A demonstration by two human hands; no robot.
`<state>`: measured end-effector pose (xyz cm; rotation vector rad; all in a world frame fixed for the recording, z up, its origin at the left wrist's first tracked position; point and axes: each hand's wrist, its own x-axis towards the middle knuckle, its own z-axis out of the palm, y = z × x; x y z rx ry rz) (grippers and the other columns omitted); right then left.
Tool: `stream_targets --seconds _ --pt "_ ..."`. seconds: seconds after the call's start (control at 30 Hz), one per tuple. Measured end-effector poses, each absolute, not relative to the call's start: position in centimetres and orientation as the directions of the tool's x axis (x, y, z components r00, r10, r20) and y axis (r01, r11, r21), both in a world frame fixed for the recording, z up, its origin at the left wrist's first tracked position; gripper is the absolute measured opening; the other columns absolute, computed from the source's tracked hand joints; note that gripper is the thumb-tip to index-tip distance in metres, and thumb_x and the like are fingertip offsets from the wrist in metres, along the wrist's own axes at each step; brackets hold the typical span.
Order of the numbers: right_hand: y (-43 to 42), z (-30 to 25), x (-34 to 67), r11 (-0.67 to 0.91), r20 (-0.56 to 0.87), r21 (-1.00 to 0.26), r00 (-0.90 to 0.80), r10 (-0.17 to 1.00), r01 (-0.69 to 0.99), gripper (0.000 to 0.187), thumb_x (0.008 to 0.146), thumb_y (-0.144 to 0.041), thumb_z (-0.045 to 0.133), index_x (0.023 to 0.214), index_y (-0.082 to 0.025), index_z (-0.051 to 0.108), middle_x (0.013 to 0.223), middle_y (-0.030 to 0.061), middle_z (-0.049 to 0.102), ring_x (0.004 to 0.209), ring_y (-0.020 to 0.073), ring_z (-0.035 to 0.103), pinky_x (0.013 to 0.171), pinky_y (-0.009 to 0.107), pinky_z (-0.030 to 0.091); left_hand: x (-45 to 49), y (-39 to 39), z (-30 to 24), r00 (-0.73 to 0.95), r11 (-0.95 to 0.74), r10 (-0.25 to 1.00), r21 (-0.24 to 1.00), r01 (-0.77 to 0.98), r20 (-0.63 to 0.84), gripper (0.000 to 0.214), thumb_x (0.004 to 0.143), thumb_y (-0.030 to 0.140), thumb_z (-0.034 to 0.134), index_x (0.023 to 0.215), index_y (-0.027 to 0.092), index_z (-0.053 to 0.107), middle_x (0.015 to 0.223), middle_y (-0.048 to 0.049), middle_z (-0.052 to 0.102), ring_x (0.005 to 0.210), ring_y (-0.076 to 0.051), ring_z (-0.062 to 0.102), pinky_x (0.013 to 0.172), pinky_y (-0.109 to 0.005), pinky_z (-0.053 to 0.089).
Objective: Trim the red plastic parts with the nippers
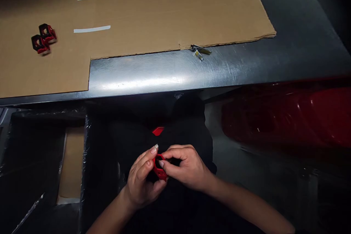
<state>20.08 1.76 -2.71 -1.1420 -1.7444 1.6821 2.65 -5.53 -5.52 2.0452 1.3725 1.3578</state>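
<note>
Below the table edge, my left hand (142, 182) and my right hand (185, 166) meet on a small red and black plastic part (159, 168). Both hands pinch it with curled fingers, the left from the left side, the right from the right. Just above my hands another red piece (158, 131) shows against dark material. Two finished-looking red and black parts (43, 38) sit side by side on the cardboard sheet (164, 11) at the far left of the table.
A steel table (164, 75) carries the cardboard sheet, which has two white tape strips (92, 12). A small metal clip-like tool (200, 51) lies at the cardboard's edge. A red glossy object (290, 117) is at right, a plastic-lined box (41, 161) at lower left.
</note>
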Motion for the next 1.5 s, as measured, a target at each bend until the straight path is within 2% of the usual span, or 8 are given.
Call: stream_targets --seconds 0.23,0.63,0.83,1.07,1.2,1.37,1.5 --pt "2.0 -2.3 20.4 -0.062 -0.194 -0.970 -0.589 0.785 0.237 0.017 0.081 -0.012 0.066 0.081 -0.022 0.080 0.071 -0.0005 0.073 0.061 0.0124 0.067 0.058 0.022 0.050 2.6 -5.3 -5.0 0.106 -0.498 0.842 0.686 0.530 0.529 0.085 0.078 0.014 0.078 0.151 0.020 0.034 0.136 -0.0164 0.065 0.119 -0.029 0.069 0.091 -0.044 0.064" --pt "3.4 -1.4 21.1 0.000 -0.188 -0.966 -0.707 0.681 0.257 0.020 0.088 -0.018 0.061 0.080 -0.021 0.080 0.066 0.0002 0.070 0.056 0.0117 0.062 0.053 0.022 0.045 2.6 -5.0 -4.6 0.129 -0.515 0.831 0.660 0.547 0.541 0.089 0.077 0.013 0.078 0.153 0.018 0.032 0.135 -0.0160 0.065 0.118 -0.027 0.069 0.091 -0.041 0.065" --pt "3.4 -1.8 21.1 -0.055 -0.237 -0.961 -0.703 0.670 0.272 0.020 0.087 -0.019 0.062 0.080 -0.020 0.080 0.064 -0.0006 0.068 0.055 0.0106 0.060 0.053 0.021 0.043 2.5 -5.2 -4.8 0.138 -0.504 0.838 0.650 0.569 0.528 0.088 0.078 0.014 0.078 0.152 0.020 0.031 0.136 -0.0170 0.065 0.116 -0.028 0.070 0.089 -0.043 0.065" --pt "3.3 -1.9 20.3 -0.126 -0.307 -0.942 -0.646 0.699 0.312 0.018 0.084 -0.020 0.065 0.072 -0.019 0.078 0.060 -0.0012 0.067 0.053 0.0099 0.057 0.050 0.021 0.040 2.5 -5.4 -5.3 0.139 -0.505 0.829 0.620 0.601 0.541 0.088 0.077 0.009 0.076 0.152 0.021 0.031 0.138 -0.0156 0.064 0.117 -0.027 0.070 0.089 -0.041 0.065" --pt "3.4 -1.8 20.4 -0.131 -0.318 -0.940 -0.674 0.667 0.314 0.020 0.084 -0.019 0.063 0.070 -0.018 0.077 0.059 -0.0019 0.064 0.052 0.0091 0.054 0.051 0.021 0.039 2.6 -5.3 -5.1 0.125 -0.493 0.835 0.629 0.602 0.535 0.090 0.077 0.011 0.076 0.153 0.020 0.030 0.137 -0.0137 0.065 0.117 -0.025 0.070 0.089 -0.039 0.065" --pt "3.8 -1.8 20.9 -0.145 -0.324 -0.943 -0.731 0.601 0.298 0.020 0.086 -0.018 0.061 0.076 -0.019 0.078 0.060 -0.0028 0.063 0.052 0.0085 0.052 0.052 0.021 0.037 2.5 -5.3 -4.9 0.126 -0.502 0.830 0.630 0.592 0.544 0.091 0.075 0.012 0.079 0.153 0.016 0.032 0.137 -0.0165 0.064 0.118 -0.026 0.070 0.091 -0.037 0.065" --pt "3.7 -2.1 20.7 -0.181 -0.384 -0.919 -0.689 0.615 0.351 0.017 0.083 -0.018 0.063 0.074 -0.020 0.078 0.059 -0.0033 0.064 0.053 0.0090 0.052 0.052 0.021 0.037 2.5 -5.3 -5.2 0.137 -0.507 0.828 0.622 0.597 0.544 0.089 0.077 0.012 0.076 0.154 0.018 0.031 0.140 -0.0146 0.062 0.120 -0.025 0.068 0.092 -0.038 0.064"
